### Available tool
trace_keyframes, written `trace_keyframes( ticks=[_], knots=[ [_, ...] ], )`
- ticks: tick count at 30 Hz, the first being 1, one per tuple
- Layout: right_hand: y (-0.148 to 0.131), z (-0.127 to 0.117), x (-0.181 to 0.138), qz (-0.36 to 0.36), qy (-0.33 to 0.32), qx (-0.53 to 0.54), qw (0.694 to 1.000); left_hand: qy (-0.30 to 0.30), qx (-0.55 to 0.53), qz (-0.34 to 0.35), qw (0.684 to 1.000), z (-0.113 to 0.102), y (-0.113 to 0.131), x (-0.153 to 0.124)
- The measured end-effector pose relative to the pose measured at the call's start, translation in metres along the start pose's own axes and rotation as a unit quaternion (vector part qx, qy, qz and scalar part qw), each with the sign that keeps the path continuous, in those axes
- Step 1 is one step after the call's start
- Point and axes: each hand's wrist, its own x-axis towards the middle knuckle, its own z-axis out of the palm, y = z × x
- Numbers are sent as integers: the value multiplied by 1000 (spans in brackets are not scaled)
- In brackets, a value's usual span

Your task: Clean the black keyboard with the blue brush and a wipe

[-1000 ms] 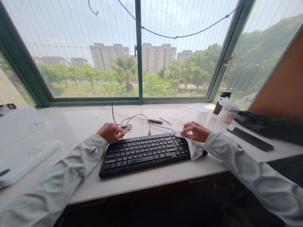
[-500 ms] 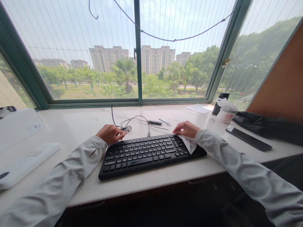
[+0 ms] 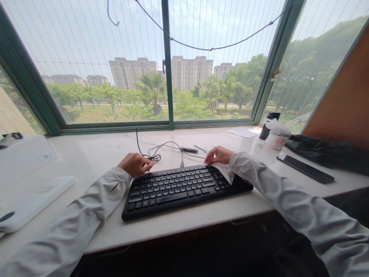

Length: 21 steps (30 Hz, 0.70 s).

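A black keyboard (image 3: 181,186) lies on the white sill counter (image 3: 95,154) in front of me. My left hand (image 3: 135,164) rests at the keyboard's upper left corner, fingers curled against its edge. My right hand (image 3: 218,154) presses a white wipe (image 3: 225,171) onto the keyboard's upper right part, fingers bent down over the cloth. The wipe trails under my right sleeve. The keyboard's black cable (image 3: 157,151) loops behind it.
A dark pen-like stick (image 3: 189,149) and a thin blue pen (image 3: 200,147) lie behind the keyboard. A black phone (image 3: 305,168), a wipe tub (image 3: 276,138), a dark bottle (image 3: 268,122) and black cloth (image 3: 325,152) sit right. White boxes (image 3: 25,156) stand left. Paper (image 3: 243,132) lies by the window.
My right hand has slid the wipe leftward and toward the back edge of the keyboard. My left hand has stayed at the left corner.
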Motion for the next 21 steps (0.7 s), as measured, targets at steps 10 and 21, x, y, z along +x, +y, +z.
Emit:
trace_keyframes(
  ticks=[10,21],
  knots=[
    [57,-33,-61,81,57,-32,995,10,8,0,1000,-1,1,1],
    [37,-26,-35,75,2,25,997,15,7,-13,1000,-5,-4,0]
  ],
)
